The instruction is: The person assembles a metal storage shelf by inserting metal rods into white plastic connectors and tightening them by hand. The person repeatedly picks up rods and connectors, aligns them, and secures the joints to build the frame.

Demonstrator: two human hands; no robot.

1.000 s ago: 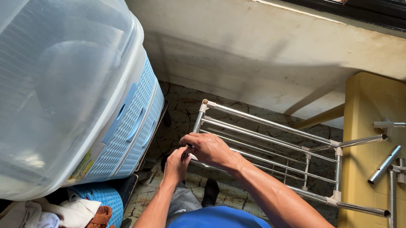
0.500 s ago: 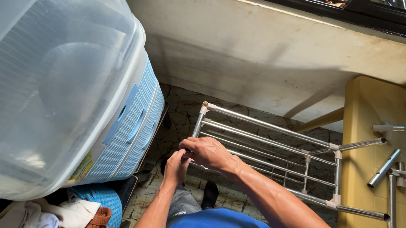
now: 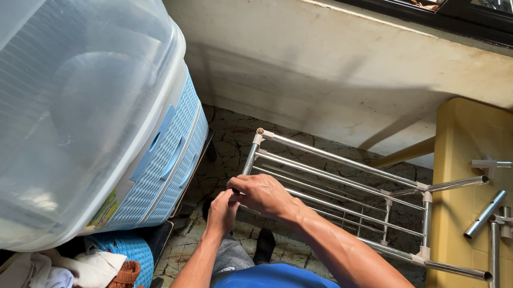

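A metal rack frame (image 3: 350,186) of shiny tubes joined by white plastic connectors lies flat in front of me above the stone floor. My right hand (image 3: 265,196) closes over its near left corner. My left hand (image 3: 223,211) grips the same corner from below, touching the right hand. The frame's right end rests on a yellow table (image 3: 461,146). What sits between my fingers at the corner is hidden.
Loose steel tubes (image 3: 485,214) and white connectors (image 3: 490,163) lie on the yellow table. A large clear plastic bin (image 3: 62,88) stands on blue drawer units (image 3: 171,162) at my left. Cloths (image 3: 73,269) lie at the lower left. A pale wall (image 3: 346,66) runs behind.
Both hands stay on the rack's near left corner; the rack and hands have barely shifted.
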